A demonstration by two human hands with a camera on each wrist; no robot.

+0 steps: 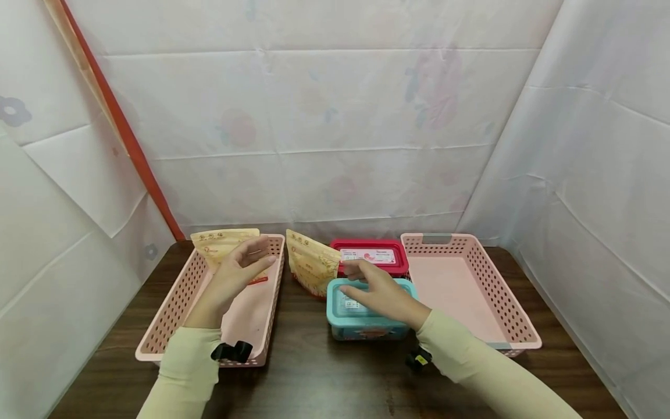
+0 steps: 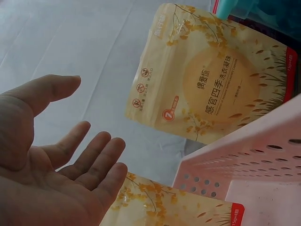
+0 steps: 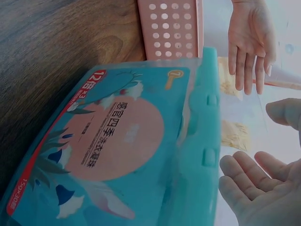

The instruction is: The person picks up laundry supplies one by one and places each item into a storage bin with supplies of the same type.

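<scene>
Over the left pink basket [image 1: 269, 314], my left hand [image 1: 229, 285] hovers with relaxed fingers and holds nothing. Nearest it is a yellow laundry-capsule pouch [image 1: 222, 240] inside that basket, partly hidden by the hand. A second yellow pouch [image 1: 311, 262], seen close in the left wrist view [image 2: 221, 80], stands tilted on the table between basket and boxes. My right hand [image 1: 387, 295] hangs above a teal-lidded laundry-capsule box [image 1: 369, 333], fingers loosely bent and nothing in them. In the right wrist view the box's printed side [image 3: 117, 136] faces the camera. Behind it sits a red-lidded box [image 1: 400, 262].
Another pink basket [image 1: 499, 285] with no items in it stands to the right of the boxes. Everything rests on a dark wooden table [image 1: 314, 378]. White patterned sheeting [image 1: 314, 116] encloses the back and both sides, with a red strip [image 1: 131, 145] at left.
</scene>
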